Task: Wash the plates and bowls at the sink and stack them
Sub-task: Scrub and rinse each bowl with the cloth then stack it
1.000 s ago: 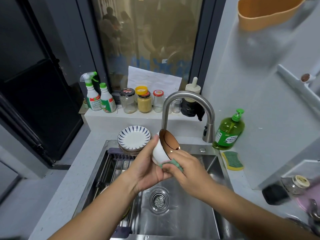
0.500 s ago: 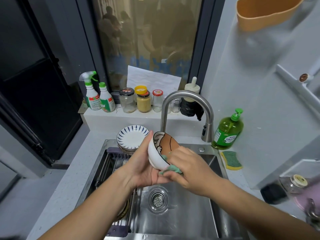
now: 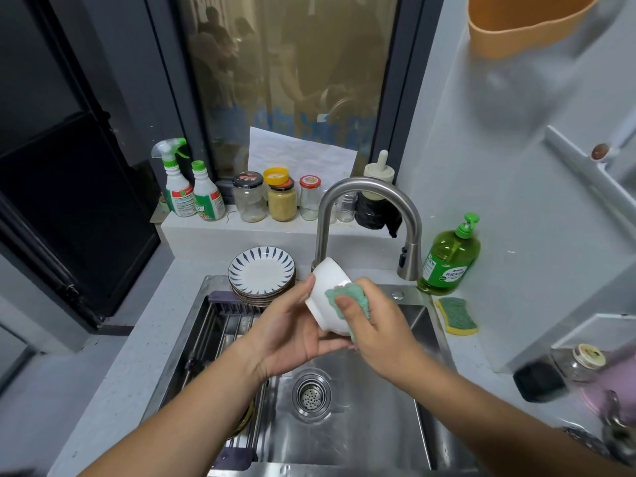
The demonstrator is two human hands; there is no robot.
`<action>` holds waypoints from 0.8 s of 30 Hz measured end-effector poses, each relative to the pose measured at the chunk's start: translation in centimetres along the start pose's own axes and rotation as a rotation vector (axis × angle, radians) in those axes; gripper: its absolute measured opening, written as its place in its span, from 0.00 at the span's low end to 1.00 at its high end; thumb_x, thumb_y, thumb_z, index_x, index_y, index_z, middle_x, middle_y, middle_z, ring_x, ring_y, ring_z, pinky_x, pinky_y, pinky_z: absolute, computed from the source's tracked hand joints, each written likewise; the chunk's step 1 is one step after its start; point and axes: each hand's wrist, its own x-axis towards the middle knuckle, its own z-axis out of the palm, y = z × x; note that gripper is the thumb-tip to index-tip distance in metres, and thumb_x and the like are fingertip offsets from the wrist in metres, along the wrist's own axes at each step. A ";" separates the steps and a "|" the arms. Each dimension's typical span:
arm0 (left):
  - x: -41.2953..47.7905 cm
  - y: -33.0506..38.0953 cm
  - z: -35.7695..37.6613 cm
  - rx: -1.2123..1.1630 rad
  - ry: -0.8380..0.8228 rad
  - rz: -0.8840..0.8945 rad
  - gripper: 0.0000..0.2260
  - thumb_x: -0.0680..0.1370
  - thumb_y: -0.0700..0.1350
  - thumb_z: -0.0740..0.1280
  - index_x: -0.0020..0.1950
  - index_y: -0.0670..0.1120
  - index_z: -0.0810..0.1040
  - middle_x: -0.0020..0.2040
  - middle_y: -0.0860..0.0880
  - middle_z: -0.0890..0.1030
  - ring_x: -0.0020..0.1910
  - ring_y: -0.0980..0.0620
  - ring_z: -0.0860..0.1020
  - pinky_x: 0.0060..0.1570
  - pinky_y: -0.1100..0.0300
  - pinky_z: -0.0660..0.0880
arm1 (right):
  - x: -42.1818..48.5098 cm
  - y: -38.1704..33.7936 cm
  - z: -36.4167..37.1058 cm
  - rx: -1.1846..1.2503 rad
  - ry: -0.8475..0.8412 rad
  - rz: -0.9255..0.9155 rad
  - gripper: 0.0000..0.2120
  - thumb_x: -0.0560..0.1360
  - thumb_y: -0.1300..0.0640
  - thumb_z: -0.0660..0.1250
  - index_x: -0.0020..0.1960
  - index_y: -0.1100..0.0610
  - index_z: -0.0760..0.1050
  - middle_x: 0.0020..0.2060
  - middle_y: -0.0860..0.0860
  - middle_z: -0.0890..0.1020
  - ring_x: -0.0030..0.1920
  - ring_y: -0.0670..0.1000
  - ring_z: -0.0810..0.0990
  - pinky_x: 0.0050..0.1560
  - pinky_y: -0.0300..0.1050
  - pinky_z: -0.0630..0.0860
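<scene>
While the left hand (image 3: 292,333) cradles the white bowl (image 3: 325,287) above the sink (image 3: 361,425), fingers curled beneath its foot and thumb against its side, the right hand (image 3: 382,335) grips a green cloth (image 3: 358,297) and presses it to the bowl's outer wall. The bowl is tipped with its rim toward the faucet (image 3: 364,184), just in front of it. A stack of plates (image 3: 261,271), a blue-striped one on top, sits at the sink's back left corner, near the bowl but apart from it.
</scene>
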 end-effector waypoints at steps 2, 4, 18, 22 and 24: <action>-0.2 -0.3 -0.5 -0.026 -0.057 0.026 0.29 0.75 0.55 0.75 0.71 0.41 0.78 0.69 0.35 0.77 0.64 0.33 0.79 0.65 0.33 0.74 | 0.3 -0.7 -0.3 0.118 0.010 0.054 0.08 0.80 0.44 0.62 0.43 0.44 0.74 0.32 0.41 0.78 0.31 0.41 0.76 0.31 0.37 0.72; -0.3 -0.3 -0.7 -0.045 -0.078 0.028 0.32 0.72 0.54 0.78 0.72 0.42 0.77 0.71 0.35 0.76 0.67 0.31 0.77 0.66 0.32 0.73 | 0.6 -1.4 -0.6 0.224 0.002 0.128 0.10 0.79 0.46 0.62 0.47 0.51 0.75 0.30 0.44 0.77 0.26 0.44 0.74 0.24 0.40 0.72; -0.8 -1.1 -4.2 -0.029 0.083 -0.005 0.53 0.61 0.47 0.87 0.80 0.44 0.64 0.76 0.36 0.71 0.73 0.31 0.72 0.62 0.28 0.73 | 2.8 2.7 -2.0 0.099 0.484 0.469 0.11 0.83 0.49 0.59 0.56 0.57 0.68 0.38 0.50 0.77 0.36 0.52 0.76 0.35 0.44 0.74; -1.0 -1.5 -5.4 -0.012 0.163 -0.016 0.51 0.59 0.49 0.87 0.79 0.47 0.68 0.72 0.39 0.76 0.67 0.32 0.78 0.58 0.31 0.78 | 3.5 3.6 -3.2 0.669 0.392 0.879 0.07 0.80 0.57 0.65 0.56 0.59 0.71 0.44 0.59 0.77 0.40 0.57 0.77 0.43 0.54 0.81; -1.0 -2.1 -5.9 -0.017 0.192 -0.023 0.50 0.59 0.49 0.88 0.77 0.47 0.70 0.72 0.39 0.77 0.67 0.32 0.78 0.57 0.32 0.79 | 3.3 4.2 -3.7 0.811 0.306 0.899 0.08 0.80 0.66 0.61 0.59 0.63 0.73 0.48 0.62 0.78 0.42 0.59 0.79 0.43 0.53 0.81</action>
